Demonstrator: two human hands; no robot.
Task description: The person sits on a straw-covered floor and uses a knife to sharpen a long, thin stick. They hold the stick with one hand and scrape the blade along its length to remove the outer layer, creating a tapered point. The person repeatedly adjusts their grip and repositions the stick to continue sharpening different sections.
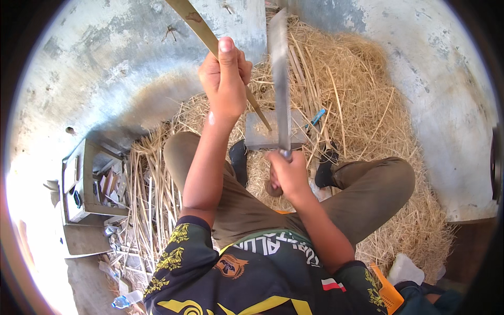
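Diagonally, the tan strip [197,25] runs upper left to lower right.

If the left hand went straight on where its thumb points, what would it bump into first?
Leaving aside the bamboo strip it grips, the left hand would probably meet the weathered grey wall first, though depth is hard to judge here.
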